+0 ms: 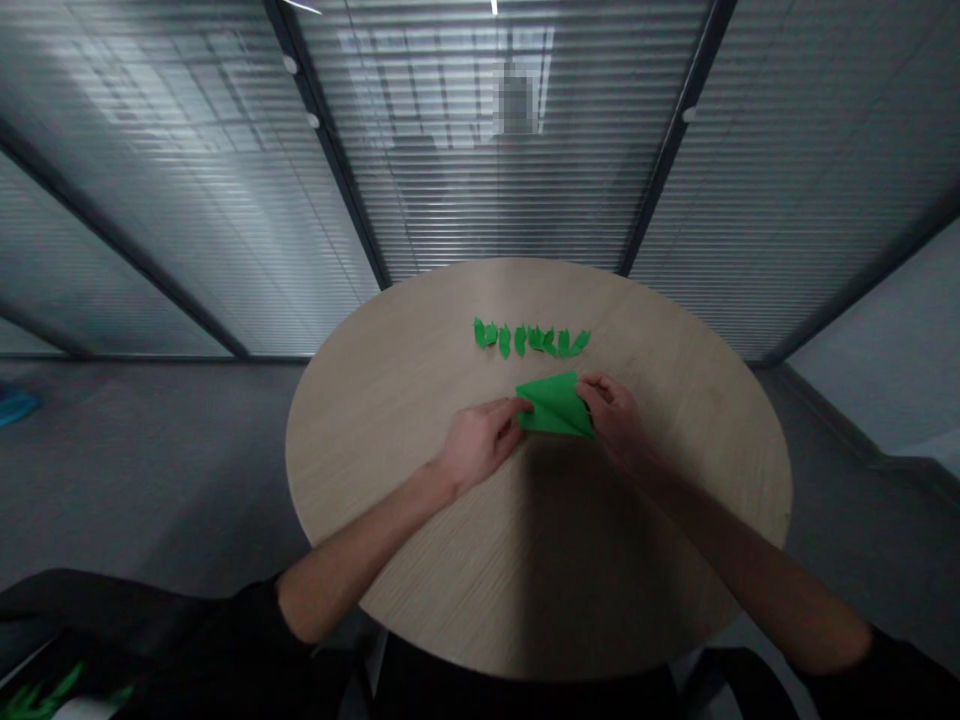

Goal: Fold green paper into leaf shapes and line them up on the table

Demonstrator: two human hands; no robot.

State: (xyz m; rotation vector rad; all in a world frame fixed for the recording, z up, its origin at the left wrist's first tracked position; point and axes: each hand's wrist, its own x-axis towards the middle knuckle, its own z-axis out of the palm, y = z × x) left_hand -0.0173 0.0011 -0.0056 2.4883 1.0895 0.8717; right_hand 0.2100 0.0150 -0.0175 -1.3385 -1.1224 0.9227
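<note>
Between my two hands is a sheet of green paper [556,404], with a crease or fold running across it. My left hand [484,437] pinches its left edge between thumb and fingers. At the right edge, my right hand [611,412] grips the same sheet with its fingertips. Just beyond the sheet, a row of several small green leaf-shaped paper pieces [520,340] lies on the round wooden table [390,400]. Whether the sheet rests on the table or is held slightly above it, I cannot tell.
Behind the table stands a glass partition with blinds [495,200] and dark frame posts. Grey carpet [202,450] surrounds the table. A blue item [15,403] lies on the floor at far left. More green pieces [49,695] show at the lower left corner.
</note>
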